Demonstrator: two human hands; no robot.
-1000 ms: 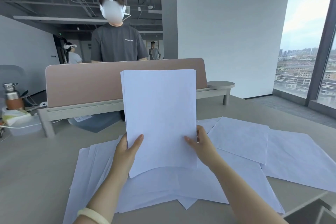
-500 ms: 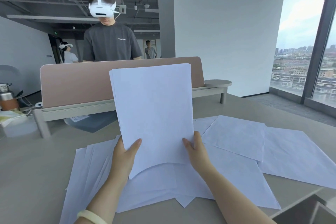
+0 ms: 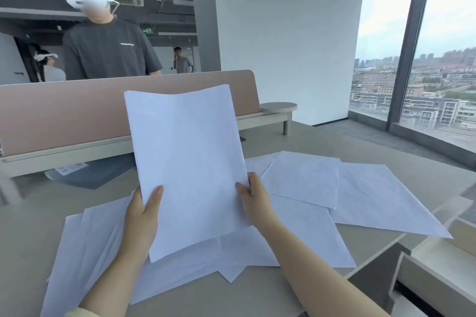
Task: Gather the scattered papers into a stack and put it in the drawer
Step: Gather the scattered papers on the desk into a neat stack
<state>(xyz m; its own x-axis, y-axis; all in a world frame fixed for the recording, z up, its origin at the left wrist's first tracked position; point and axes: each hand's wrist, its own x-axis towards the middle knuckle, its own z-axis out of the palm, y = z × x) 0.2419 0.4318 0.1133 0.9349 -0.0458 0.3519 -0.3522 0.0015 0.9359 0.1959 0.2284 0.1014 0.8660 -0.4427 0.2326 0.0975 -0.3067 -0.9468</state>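
Grey desk (image 3: pixel 28 239), open office. I hold a partial stack (image 3: pixel 188 162) upright over the desk. My left hand (image 3: pixel 141 216) and right hand (image 3: pixel 257 201) each grip a lower side edge, thumbs on the front. Beneath it and to the right lie loose sheets (image 3: pixel 309 234). Step in hand: gathering, incomplete. Next move, in my judgement: collect those sheets, square the edges, then carry all to the drawer (image 3: pixel 435 280), lower right.

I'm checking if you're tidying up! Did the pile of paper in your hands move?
Yes, slightly: the stack has tipped left, its top corner now farther from the right end of the pink divider.
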